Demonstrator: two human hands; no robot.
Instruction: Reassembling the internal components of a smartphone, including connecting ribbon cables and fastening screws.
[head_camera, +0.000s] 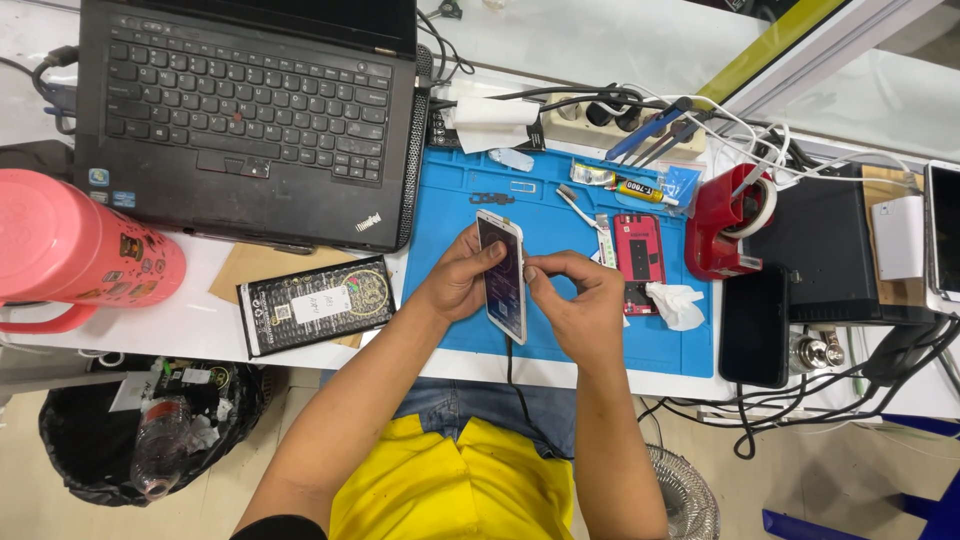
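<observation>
The person's left hand (462, 277) is cradling a white-framed, dark-screened smartphone (503, 275) above the blue rubber work mat (560, 350), fingers curled round its left edge and thumb lying on the glass. The right hand (575, 305) is pinching the phone's right edge between thumb and forefinger, the other fingers folded loosely. A thin black cable (515, 385) is hanging from the phone's lower end toward the lap. Just right of the hands, a red phone back panel (639, 262) is lying flat on the mat beside a crumpled white tissue (678, 304). A black laptop (245, 110) is sitting well to the left.
</observation>
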